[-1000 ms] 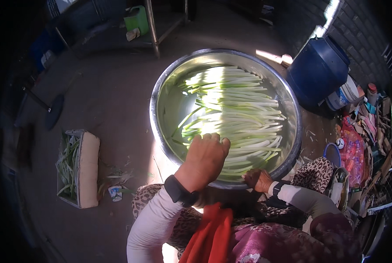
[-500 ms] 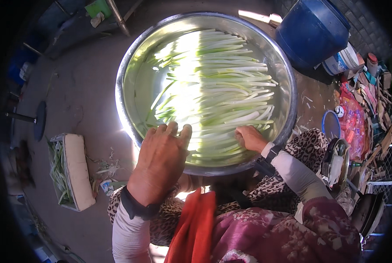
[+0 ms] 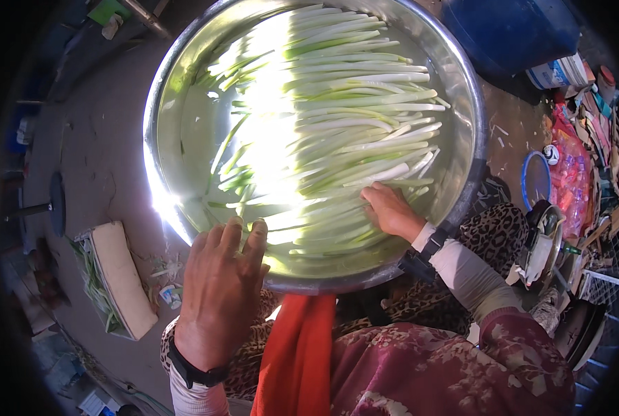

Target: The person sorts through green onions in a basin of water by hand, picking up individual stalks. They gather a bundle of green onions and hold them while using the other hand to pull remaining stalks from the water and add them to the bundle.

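A wide metal basin (image 3: 158, 132) holds water and a broad layer of green onions (image 3: 365, 142), lying side by side with the white ends to the right and the green ends to the left. A bright band of sunlight washes out their left part. My left hand (image 3: 219, 284) hovers over the basin's near-left rim, fingers apart and bent, close to the green ends; nothing shows in it. On the right, my right hand (image 3: 392, 210) reaches over the rim with curled fingers closed on green onions near their white ends. Its palm side is hidden.
A pale box (image 3: 124, 281) with green leaves stands on the floor at left, beside scattered peelings (image 3: 165, 269). Far right are a blue barrel (image 3: 510, 31), a white bucket (image 3: 559, 72), a red bag of bottles (image 3: 570, 187) and scrap wood. My knees sit against the basin's near side.
The view has shifted, so the basin appears larger and farther left. My left hand has drawn back toward the near-left rim. My right hand has moved slightly farther in over the white ends.
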A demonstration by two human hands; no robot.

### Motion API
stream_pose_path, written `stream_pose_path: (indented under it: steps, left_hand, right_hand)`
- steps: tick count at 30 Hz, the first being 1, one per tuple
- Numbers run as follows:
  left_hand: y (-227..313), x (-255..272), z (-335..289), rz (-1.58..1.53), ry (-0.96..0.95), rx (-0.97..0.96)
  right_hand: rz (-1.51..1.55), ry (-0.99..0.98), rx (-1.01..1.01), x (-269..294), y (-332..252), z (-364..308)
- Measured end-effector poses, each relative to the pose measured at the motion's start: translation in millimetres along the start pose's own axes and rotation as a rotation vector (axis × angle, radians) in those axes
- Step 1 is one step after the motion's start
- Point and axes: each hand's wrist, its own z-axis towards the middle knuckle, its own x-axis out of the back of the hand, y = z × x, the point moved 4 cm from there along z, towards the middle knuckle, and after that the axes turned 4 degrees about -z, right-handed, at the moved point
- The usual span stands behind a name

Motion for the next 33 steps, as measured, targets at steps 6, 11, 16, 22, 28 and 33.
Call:
stream_pose_path:
  steps: [6, 11, 16, 22, 28, 33]
  left_hand:
    - [-7, 0, 26, 0.016, -0.037, 0.029]
    - [-16, -5, 58, 0.036, 0.017, -0.121]
    - [-26, -8, 86, 0.091, -0.065, -0.109]
    - [-18, -4, 86, 0.088, 0.115, -0.25]
    - [-18, -6, 74, 0.086, 0.014, -0.139]
    - [-16, -5, 58, 0.086, 0.098, -0.157]
  right_hand:
    - [0.097, -0.05, 0.139, -1, -24, 11]
    - [0.047, -0.111, 0.405, -24, -39, 3]
    - [0.068, -0.235, 0.373, -40, -56, -5]
    - [-0.128, -0.726, 0.209, -56, -53, -23]
    - [-0.207, -0.837, 0.155, -66, -34, -8]
    - [-0.173, -0.611, 0.256, -40, -31, -14]
